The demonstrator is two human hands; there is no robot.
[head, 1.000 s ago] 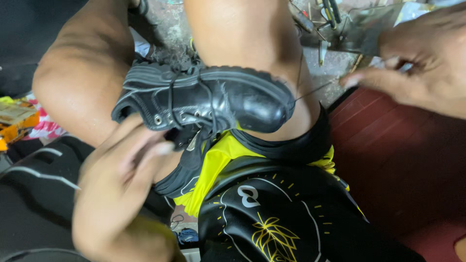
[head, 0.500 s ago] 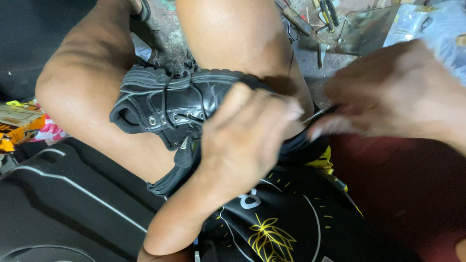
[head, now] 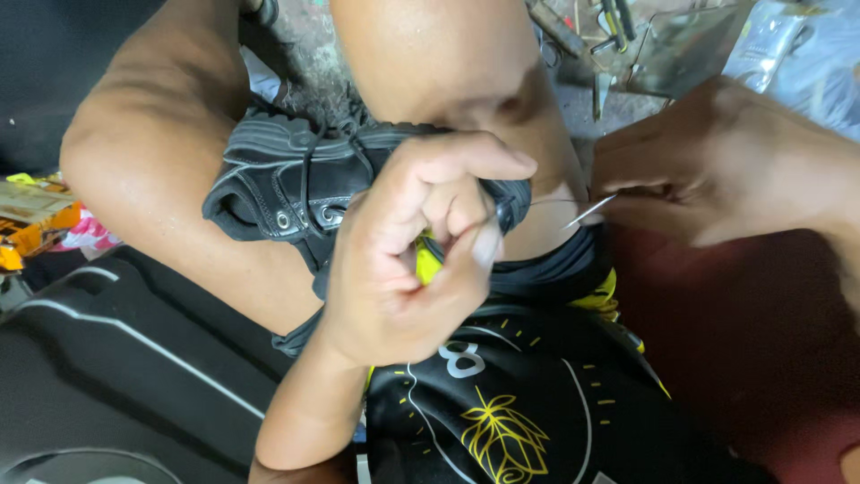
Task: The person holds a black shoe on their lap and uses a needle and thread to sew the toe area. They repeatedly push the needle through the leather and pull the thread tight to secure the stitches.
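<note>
Shoe [head: 287, 184] — black, wedged between the bare knees, toe end hidden behind the left hand [head: 408, 255], whose fingers curl closed over it. Right hand [head: 717, 166] pinches a thin needle [head: 587, 211] beside the shoe's toe, fingers closed on it. Metal tools [head: 609, 36] lie beyond the knees; a black-and-yellow shirt [head: 502, 421] fills the foreground — colourful packets [head: 36, 224] at far left.

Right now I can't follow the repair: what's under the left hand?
The black shoe, wedged between the knees, lies under the left hand, whose grip covers its toe end. A yellow bit shows between the fingers. The right hand holds a needle beside it.
</note>
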